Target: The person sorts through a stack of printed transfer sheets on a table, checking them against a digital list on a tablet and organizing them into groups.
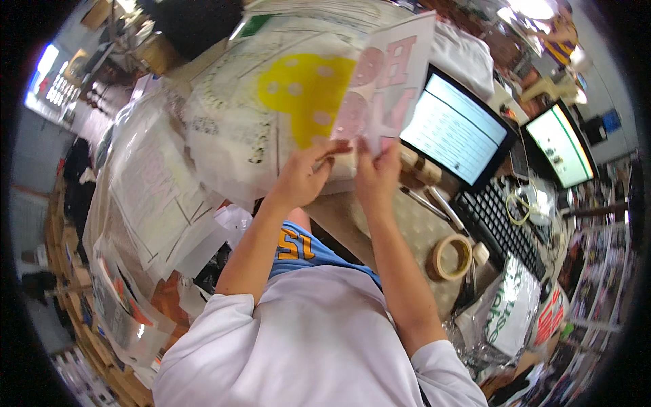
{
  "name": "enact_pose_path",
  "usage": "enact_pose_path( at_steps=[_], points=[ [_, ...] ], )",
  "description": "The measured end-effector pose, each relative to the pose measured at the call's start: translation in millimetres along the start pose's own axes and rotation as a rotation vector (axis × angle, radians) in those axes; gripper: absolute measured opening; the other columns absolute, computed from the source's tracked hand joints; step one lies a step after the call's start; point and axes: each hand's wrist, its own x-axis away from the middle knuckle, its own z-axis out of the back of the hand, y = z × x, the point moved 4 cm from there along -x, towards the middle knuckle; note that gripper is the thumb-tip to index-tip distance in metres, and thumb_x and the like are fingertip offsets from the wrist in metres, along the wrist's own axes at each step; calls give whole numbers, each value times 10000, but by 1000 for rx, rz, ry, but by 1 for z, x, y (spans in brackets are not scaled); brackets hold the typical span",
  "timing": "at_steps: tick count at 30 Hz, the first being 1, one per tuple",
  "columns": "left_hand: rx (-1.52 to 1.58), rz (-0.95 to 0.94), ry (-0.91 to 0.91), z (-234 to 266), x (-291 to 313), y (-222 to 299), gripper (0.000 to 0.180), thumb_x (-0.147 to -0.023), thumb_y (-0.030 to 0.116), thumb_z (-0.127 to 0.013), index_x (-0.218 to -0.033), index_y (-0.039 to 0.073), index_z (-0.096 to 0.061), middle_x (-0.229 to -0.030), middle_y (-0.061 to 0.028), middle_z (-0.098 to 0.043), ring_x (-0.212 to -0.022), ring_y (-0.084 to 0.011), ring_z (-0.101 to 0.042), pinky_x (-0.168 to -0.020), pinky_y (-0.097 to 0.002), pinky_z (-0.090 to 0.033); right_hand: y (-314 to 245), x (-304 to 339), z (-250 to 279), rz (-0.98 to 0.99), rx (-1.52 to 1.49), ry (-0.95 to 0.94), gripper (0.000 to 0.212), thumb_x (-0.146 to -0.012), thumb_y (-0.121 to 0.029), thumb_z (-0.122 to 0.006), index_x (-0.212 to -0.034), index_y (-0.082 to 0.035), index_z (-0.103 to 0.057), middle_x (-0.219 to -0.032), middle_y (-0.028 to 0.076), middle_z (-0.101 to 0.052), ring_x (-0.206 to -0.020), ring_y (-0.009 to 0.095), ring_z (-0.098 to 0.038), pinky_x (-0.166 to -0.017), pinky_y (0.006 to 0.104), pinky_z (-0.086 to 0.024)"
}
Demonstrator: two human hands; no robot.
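Note:
Upright in front of me is a white sheet with pink cut-out-style letters, its lower edge between my hands. My right hand is closed on that edge, thumb and fingers pinching it. Curled at the sheet's lower left corner, my left hand has its fingertips on it; motion blurs them a little. Behind the sheet lies a translucent plastic sheet with a yellow spotted shape, partly covered by the lettered one. More large see-through plastic sheets are heaped to the left.
To the right stand a lit tablet-like screen, a black keyboard and a second monitor. A roll of tan tape and pens lie nearer me. A plastic-wrapped package sits at the lower right. Someone is at the far right.

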Motion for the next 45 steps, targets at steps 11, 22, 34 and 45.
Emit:
enact_pose_path(
  at_steps=[11,22,34,45],
  points=[
    [-989,375,219,63,-26,-62,626,-904,412,-563,-1440,122,-421,-1509,-239,-310,-1415,-452,-224,-1124,-633,-131,23,-19,1,17,-279,185,496,-922,45,-466,-1404,14,-352,-1266,125,-523,-1136,186,-502,-979,285,-388],
    [-409,-39,324,50,-53,-56,651,-787,-94,-517,-1406,94,-450,-1384,-207,-504,-1258,-374,-504,-1045,-390,-411,34,-18,3,-170,-121,110,591,-865,-77,-614,-1390,2,-355,-1207,156,-555,-1107,261,-541,-929,360,-456],
    [-382,-40,343,49,-42,-59,582,-842,-95,-554,-1393,72,-469,-1430,-183,-469,-1299,-325,-477,-1014,-381,-445,12,-13,-7,71,-106,-45,651,-834,-56,-615,-1405,4,-306,-1140,258,-617,-1043,380,-634,-879,391,-488],
    [-399,-26,328,49,-42,-62,489,-870,-51,-552,-1345,62,-515,-1423,-226,-458,-1328,-338,-446,-986,-381,-474,15,-14,-7,96,-177,-54,644,-827,-67,-621,-1388,2,-312,-1105,246,-635,-1025,393,-636,-855,403,-499]
  ],
)
